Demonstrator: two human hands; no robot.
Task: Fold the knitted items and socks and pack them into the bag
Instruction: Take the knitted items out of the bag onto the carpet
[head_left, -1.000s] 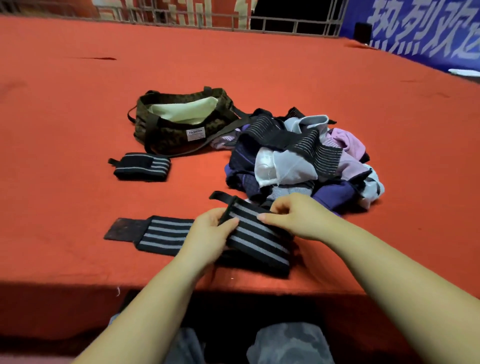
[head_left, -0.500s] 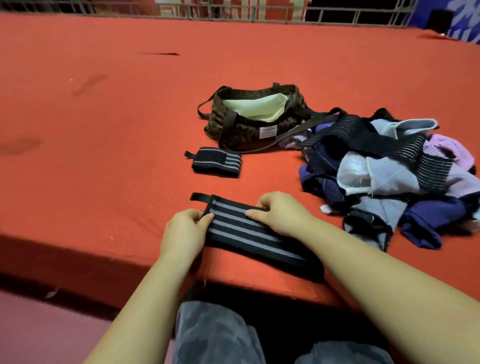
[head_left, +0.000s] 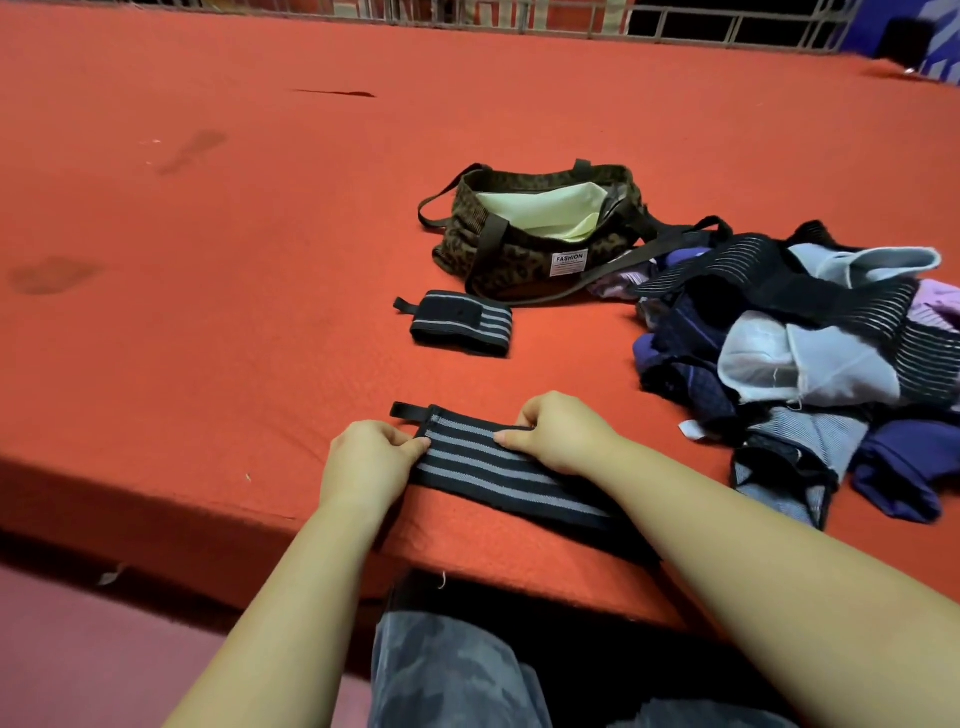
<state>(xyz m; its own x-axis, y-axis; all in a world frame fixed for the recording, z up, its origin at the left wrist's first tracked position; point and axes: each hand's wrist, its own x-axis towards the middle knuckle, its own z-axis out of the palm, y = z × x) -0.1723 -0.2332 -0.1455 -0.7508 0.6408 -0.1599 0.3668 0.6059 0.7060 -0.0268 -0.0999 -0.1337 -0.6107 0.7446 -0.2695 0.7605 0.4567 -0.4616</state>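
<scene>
The striped knitted band (head_left: 498, 470) lies flat near the front edge of the red-covered platform (head_left: 208, 312), running from its looped end toward the front edge, where its far end passes under the right forearm. The left hand (head_left: 366, 462) pinches the band's left side just behind the loop tab, thumb on top and fingers curled beneath. The right hand (head_left: 563, 434) pinches the opposite long edge of the same end, thumb tip pressed on the stripes and fingers curled over the edge. Both hands are clamped on the fabric, holding it square across its width.

It looks like light, soft elastic knit: limp, not fragile, unlikely to slip on the rough cloth, but probably springy enough to unroll if let go. The best hold seems to be where the hands are, at the two corners of the loop end, so that the fold stays straight.

Further in, a second striped band (head_left: 460, 323) sits already folded, just in front of the open leopard-print bag (head_left: 535, 244). To the right, toward the platform's right edge, a loose pile of knitted items and socks (head_left: 810, 353) waits, touching the bag's strap.
</scene>
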